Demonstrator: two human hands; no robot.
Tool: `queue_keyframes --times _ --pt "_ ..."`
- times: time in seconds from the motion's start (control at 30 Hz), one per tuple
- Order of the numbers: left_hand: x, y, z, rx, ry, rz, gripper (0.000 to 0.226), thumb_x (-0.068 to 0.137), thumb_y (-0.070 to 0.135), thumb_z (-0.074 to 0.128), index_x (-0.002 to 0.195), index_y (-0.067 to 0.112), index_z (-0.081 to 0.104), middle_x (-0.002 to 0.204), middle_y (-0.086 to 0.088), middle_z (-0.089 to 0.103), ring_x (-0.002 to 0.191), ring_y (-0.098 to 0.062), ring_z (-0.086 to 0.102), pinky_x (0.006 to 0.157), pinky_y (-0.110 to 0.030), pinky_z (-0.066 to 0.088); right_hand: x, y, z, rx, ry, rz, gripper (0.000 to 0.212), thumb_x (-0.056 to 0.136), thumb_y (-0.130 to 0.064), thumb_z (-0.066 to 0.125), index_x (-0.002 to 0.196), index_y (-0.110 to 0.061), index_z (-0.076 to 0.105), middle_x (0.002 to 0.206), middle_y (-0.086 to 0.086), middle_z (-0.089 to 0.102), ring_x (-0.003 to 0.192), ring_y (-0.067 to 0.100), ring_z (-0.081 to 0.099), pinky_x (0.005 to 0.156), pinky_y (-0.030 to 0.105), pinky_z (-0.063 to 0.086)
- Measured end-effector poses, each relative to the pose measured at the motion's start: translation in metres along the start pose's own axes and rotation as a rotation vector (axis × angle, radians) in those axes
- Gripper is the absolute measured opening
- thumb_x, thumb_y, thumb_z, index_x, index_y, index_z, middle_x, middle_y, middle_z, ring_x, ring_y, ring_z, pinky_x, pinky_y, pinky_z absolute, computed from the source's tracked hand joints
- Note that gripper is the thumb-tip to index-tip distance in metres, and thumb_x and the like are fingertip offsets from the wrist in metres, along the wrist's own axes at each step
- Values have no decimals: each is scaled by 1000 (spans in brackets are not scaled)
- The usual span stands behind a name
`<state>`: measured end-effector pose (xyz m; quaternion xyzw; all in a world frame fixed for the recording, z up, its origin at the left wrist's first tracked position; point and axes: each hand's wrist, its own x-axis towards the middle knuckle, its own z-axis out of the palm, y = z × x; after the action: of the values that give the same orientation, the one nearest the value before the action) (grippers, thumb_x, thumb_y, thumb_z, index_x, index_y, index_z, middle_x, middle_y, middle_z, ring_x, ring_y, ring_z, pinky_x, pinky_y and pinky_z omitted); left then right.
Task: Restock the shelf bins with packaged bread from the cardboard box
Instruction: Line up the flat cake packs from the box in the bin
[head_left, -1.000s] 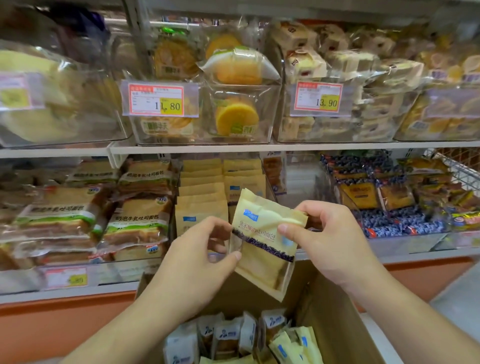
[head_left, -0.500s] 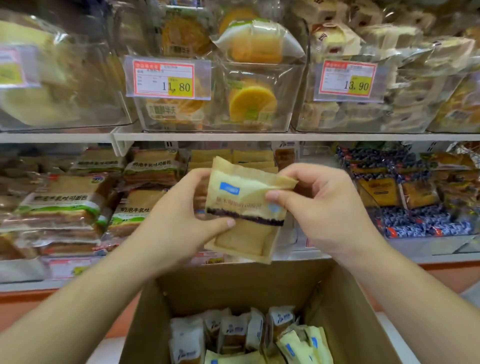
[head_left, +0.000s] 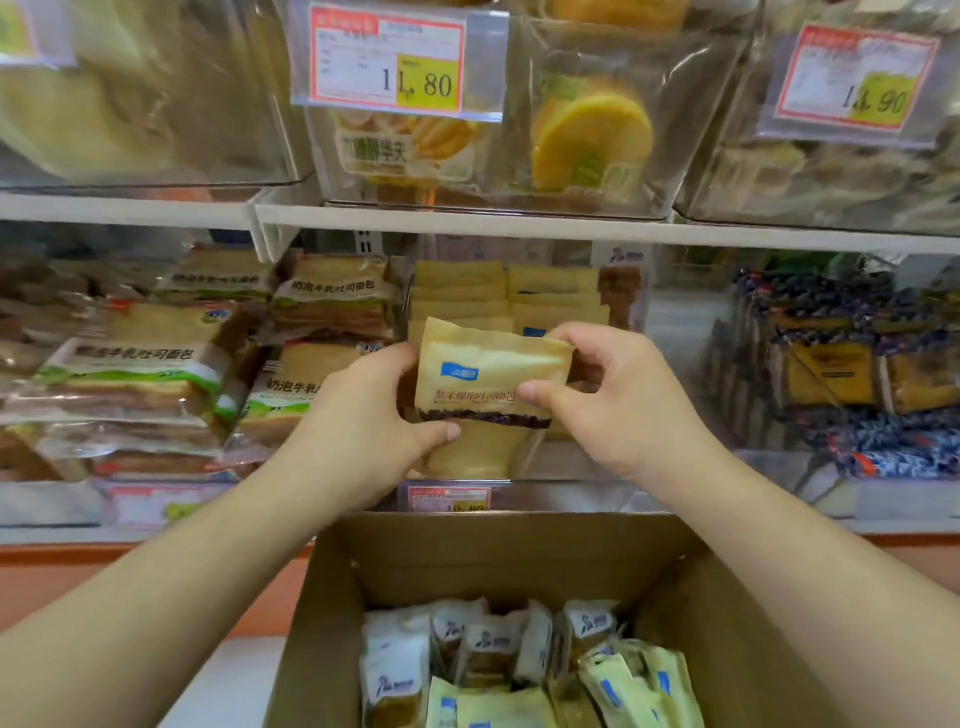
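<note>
Both hands grip one tan bread packet (head_left: 483, 374) upright before the lower shelf bin (head_left: 561, 291) of matching packets, the left hand (head_left: 363, 421) pinching its left edge, the right hand (head_left: 613, 400) pinching its top right corner, above the open cardboard box (head_left: 498, 561).

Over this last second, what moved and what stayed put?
Both hands, left hand and right hand, carried the tan bread packet up from above the cardboard box toward the bin of matching packets. Both still pinch it. The box contents look unchanged.
</note>
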<state>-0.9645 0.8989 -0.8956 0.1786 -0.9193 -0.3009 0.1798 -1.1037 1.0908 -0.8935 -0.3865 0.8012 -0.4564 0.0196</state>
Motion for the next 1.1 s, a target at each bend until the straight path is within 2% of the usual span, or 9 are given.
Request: queue_keyframes --times 0.13,0.23,0.33,0.47,0.53,0.63,0.83,1.0,1.1 --pt "0 3 -2 115 0 44 61 79 36 88 131 32 56 123 13 68 111 -11 63 91 -31 55 1 10 10 -15 12 69 15 88 -28 85 92 -34 72 90 -16 76 87 7 72 80 44 63" --pt "1 7 -7 96 43 59 62 80 36 87 130 31 50 119 15 66 106 -8 64 86 -30 57 4 17 16 -24 2 96 15 89 -32 84 99 -34 73 93 -16 77 91 5 72 82 43 64" --pt "2 7 -9 86 48 40 54 83 32 85 124 34 49 103 23 63 93 2 62 74 -19 50 5 20 17 -13 -26 118 18 90 -32 83 104 -32 72 98 -15 77 95 5 72 84 41 64" --pt "2 2 -8 127 27 20 57 84 32 85 127 32 47 95 23 60 87 3 60 66 -15 44 1 17 16 -21 -61 138 44 86 -35 86 126 -31 67 111 -18 74 103 0 70 89 33 63" --pt "2 1 -9 143 29 33 60 84 32 85 129 32 45 96 21 61 89 -4 63 68 -19 48 -1 17 15 -62 -56 136 50 84 -39 87 130 -30 67 113 -19 74 105 0 69 93 34 62" --pt "0 0 -9 199 23 48 62 83 35 85 128 34 42 102 14 65 92 -12 66 75 -32 58 -4 16 18 -85 -67 137 36 86 -39 85 119 -32 75 107 -20 76 102 -1 70 93 34 61" --pt "-2 -7 -3 273 24 75 60 82 35 85 122 34 41 99 4 68 91 -22 66 75 -41 58 -8 12 29 -121 -46 114 36 88 -36 84 123 -33 75 111 -21 75 107 -1 67 98 26 57" --pt "-3 -12 8 387 69 151 62 77 34 87 121 33 42 112 4 67 107 -26 60 100 -43 44 -13 17 34 -137 -38 122 36 89 -36 84 123 -35 76 110 -21 76 104 -1 68 95 28 59" --pt "-2 -13 11 426 88 159 62 74 34 89 120 32 48 121 6 65 118 -22 54 102 -42 35 -16 20 37 -143 -50 125 29 90 -34 83 118 -35 76 105 -22 75 103 -3 67 88 20 57"
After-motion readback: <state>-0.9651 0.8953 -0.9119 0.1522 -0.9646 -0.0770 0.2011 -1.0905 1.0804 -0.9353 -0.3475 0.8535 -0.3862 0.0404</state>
